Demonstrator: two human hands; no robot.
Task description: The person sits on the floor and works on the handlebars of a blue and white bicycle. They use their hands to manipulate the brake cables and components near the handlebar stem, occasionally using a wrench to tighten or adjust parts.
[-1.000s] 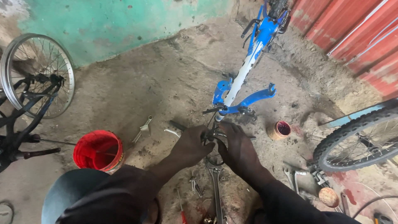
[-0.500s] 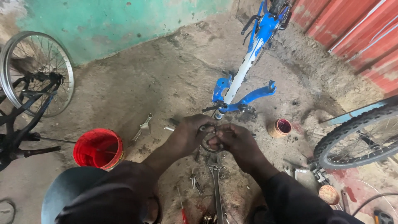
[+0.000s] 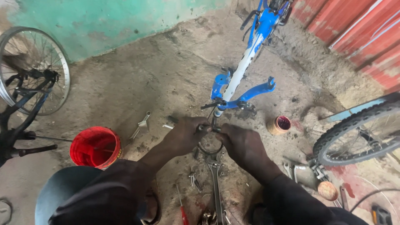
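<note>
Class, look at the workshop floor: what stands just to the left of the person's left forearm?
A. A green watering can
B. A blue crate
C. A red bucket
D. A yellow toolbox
C. A round red bucket stands on the dirt floor just left of the forearm of the left hand.

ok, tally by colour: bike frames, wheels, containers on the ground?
Blue-and-white bicycle frame lying on the dirt, both hands at its end: 1
Black bicycle frame, left edge: 1
Silver spoked wheel: 1
Black knobby-tyred wheel: 1
Red plastic bucket: 1
Small tan round tin: 1
Total: 6
</note>
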